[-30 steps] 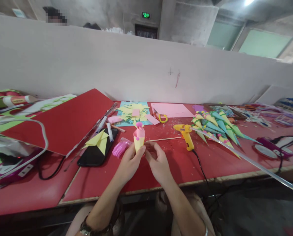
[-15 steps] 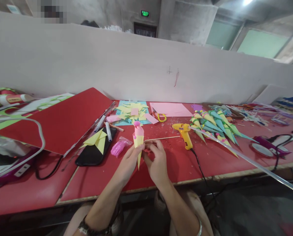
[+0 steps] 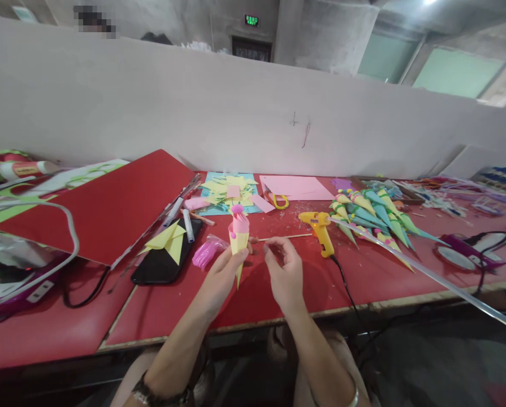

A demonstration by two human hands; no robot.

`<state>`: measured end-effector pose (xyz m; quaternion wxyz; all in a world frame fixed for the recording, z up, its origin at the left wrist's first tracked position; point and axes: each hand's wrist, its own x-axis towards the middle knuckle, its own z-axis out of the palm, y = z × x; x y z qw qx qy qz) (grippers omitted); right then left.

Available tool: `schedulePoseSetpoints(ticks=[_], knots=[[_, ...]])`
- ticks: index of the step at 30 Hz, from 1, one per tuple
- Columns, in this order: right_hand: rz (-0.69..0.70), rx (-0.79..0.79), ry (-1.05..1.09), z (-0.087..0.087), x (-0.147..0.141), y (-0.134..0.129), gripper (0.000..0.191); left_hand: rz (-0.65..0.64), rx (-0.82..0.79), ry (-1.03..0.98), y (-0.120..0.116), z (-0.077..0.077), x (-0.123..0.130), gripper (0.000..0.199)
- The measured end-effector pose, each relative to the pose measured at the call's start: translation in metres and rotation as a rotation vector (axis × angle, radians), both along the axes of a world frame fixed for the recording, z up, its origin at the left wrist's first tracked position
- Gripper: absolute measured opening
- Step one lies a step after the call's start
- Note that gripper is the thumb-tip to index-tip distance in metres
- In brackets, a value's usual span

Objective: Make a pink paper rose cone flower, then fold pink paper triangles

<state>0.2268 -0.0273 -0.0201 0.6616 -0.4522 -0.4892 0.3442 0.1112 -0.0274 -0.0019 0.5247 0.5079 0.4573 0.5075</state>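
My left hand [image 3: 225,274] is closed around a yellow paper cone [image 3: 239,244], which points downward. Pink paper and a pink pompom [image 3: 237,209] show at the cone's top, with smaller pink dots on its rim. To the right, my right hand [image 3: 284,271] is apart from the cone, its fingers curved and spread with nothing visible between them. Behind that hand a thin wooden stick [image 3: 295,236] lies on the table. A yellow glue gun [image 3: 320,232] rests just right of it, a long clear glue stick [image 3: 405,267] projecting from its back.
Finished paper cones [image 3: 373,212] are piled at the right. Yellow-handled scissors [image 3: 280,202] lie by pink paper [image 3: 297,187]. Left of my hands are a black phone [image 3: 151,272], a pink bag [image 3: 206,255] and a red board [image 3: 108,209]. A white partition [image 3: 193,113] stands behind.
My right hand has moved away from the cone to the right, and its fingers have spread. The left hand still holds the cone in nearly the same place.
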Motion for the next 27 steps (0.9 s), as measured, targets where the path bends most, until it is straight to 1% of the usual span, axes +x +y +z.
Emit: schedulePoseSetpoints(ticks=[3,6,8,12,16,22,27], knots=[[0.079,-0.053,0.084,0.0027,0.0008,-0.0011,0.012,0.022,-0.001,0.053,-0.0015,0.0010,0.0032,0.029],[0.073,-0.082,0.122,0.0048,0.0026,-0.0017,0.017,0.104,0.015,0.102,-0.0008,0.0015,0.0058,0.028],[0.064,-0.098,0.162,0.0047,0.0042,-0.0012,0.018,0.128,0.036,0.142,-0.0002,0.0023,0.0068,0.027],[0.062,-0.088,0.226,0.0030,0.0059,0.0005,0.015,0.086,0.062,0.178,-0.0004,0.0026,0.0085,0.027],[0.066,-0.049,0.221,0.0031,0.0051,0.0005,0.010,0.056,0.086,0.221,-0.0010,0.0003,0.0100,0.028],[0.087,-0.077,0.203,0.0054,0.0053,-0.0017,0.015,0.019,0.117,0.264,-0.0007,-0.0012,0.0107,0.026],[0.049,-0.034,0.163,0.0048,0.0050,-0.0020,0.010,0.001,0.135,0.290,-0.0015,-0.0011,0.0107,0.025]])
